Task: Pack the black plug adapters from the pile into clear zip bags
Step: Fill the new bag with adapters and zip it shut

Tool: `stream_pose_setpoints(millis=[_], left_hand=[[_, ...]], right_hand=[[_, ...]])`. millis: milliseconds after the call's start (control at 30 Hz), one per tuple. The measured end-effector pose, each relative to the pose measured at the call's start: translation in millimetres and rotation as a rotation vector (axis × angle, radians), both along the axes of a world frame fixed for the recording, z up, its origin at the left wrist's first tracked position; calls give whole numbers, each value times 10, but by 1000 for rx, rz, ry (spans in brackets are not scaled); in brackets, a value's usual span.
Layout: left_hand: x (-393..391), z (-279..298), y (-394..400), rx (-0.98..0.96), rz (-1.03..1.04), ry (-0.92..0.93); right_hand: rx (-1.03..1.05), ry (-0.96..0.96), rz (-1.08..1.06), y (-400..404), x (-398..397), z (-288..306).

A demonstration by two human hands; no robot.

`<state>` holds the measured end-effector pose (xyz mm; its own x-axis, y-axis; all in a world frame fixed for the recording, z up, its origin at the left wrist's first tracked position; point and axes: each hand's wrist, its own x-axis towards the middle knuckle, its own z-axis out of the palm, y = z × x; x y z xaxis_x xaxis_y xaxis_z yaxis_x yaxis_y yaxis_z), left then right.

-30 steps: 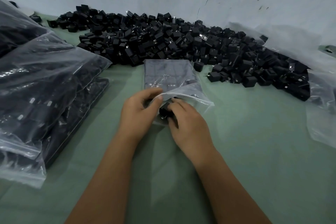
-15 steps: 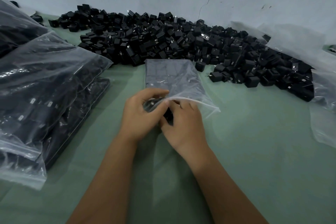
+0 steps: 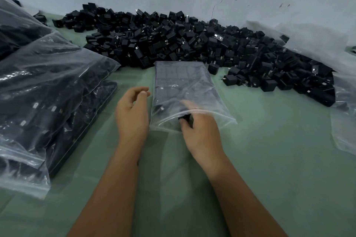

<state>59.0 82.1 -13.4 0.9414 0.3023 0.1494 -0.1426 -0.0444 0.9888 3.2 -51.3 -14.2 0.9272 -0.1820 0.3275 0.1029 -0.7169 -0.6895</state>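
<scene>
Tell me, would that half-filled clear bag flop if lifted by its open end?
Probably: the clear plastic zip bag is thin and crinkled near its mouth. The rows of black adapters inside likely make it bottom-heavy, and they might slide.

The supporting surface is a pale green sheet (image 3: 269, 159). A pile of black plug adapters (image 3: 192, 44) lies on it from 10 to 2 o'clock, against the wall, with a partly filled clear zip bag (image 3: 179, 79) at centre. Filled zip bags (image 3: 48, 92) are stacked at 9 o'clock; loose clear plastic (image 3: 342, 121) lies at 3 o'clock.
</scene>
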Motion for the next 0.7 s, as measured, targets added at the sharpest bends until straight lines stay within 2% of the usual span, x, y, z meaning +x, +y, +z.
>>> stream_pose_setpoints(millis=[133,167,333,467,700], left_hand=[[-8,-22,9,95,-36,41],[-11,-21,7,111,-41,45],[-28,-1,-15,126,-69,44],[-29,11,-22,140,-72,38],[-9,-15,-21,244,-145,32]], right_hand=[[-246,34,-172,-74,2,-28],[-247,46,-196,-80,3,-29],[-32,12,-157,-62,11,-24],[139,57,-177,-90,24,-41],[95,15,-57,-47,8,9]])
